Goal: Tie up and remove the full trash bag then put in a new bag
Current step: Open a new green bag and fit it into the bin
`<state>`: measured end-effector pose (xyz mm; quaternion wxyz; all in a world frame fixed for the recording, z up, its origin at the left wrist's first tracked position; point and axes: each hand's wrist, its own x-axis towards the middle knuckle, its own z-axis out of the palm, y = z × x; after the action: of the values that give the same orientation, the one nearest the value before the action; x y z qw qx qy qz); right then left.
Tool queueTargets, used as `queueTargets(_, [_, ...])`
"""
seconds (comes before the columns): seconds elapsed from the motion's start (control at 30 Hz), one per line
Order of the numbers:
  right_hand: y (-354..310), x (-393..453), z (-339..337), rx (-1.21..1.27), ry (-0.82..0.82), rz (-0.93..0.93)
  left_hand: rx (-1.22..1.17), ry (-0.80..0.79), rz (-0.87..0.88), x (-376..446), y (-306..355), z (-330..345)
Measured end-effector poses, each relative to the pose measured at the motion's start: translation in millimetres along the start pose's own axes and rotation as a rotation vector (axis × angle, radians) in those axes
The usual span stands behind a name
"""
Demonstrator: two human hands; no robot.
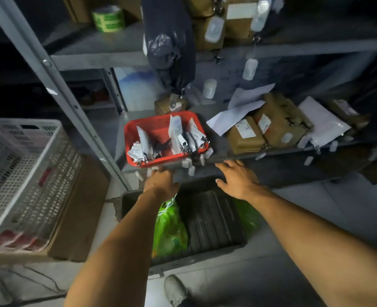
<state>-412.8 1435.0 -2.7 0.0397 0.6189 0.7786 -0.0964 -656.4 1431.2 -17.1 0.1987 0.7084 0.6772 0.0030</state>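
Note:
A dark rectangular bin (207,251) stands on the floor under the metal shelf. A green plastic bag (168,229) lies against the bin's left side, and more green plastic (246,216) shows at its right side. My left hand (161,181) reaches over the bin's far left part, just below the shelf edge; its fingers are hidden, so I cannot tell whether it holds anything. My right hand (238,179) hovers over the bin's far right part with fingers spread and nothing in it. A dark plastic bag (169,41) hangs from the upper shelf.
A red basket (136,131) of small packets sits on the shelf (227,159) just above my hands. Brown parcels (271,129) and papers lie to its right. A white crate (23,173) on a cardboard box (76,213) stands to the left. My shoe (175,289) is below the bin.

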Motion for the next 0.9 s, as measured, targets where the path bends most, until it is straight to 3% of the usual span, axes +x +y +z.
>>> queueTargets(0.53, [200.2, -178.2, 39.0, 0.063, -0.008, 0.155, 0.045, -0.111, 0.100, -68.4, 235.5, 96.9])
queueTargets(0.9, [282.7, -187.6, 60.8, 0.075, -0.034, 0.217, 0.131, -0.207, 0.149, -36.5, 314.8, 138.2])
